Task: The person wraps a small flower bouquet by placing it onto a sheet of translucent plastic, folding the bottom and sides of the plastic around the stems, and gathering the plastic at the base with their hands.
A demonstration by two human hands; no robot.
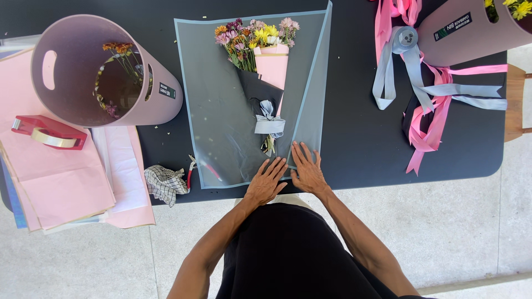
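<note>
Here both hands, L (267, 181) & R (306, 169), spread flat on wrap sheet (221, 111); bouquet (260, 61) above, scissors (191, 171) left.

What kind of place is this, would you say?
Probably a florist's work table: a small bouquet lies on a clear wrapping sheet, with ribbons and pink paper sheets nearby on the black table.

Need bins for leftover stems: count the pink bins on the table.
2. One pink bin lies tipped on its side at the table's left end, flowers inside. The other pink bin lies at the top right corner, partly cut off; more could sit out of frame.
</note>
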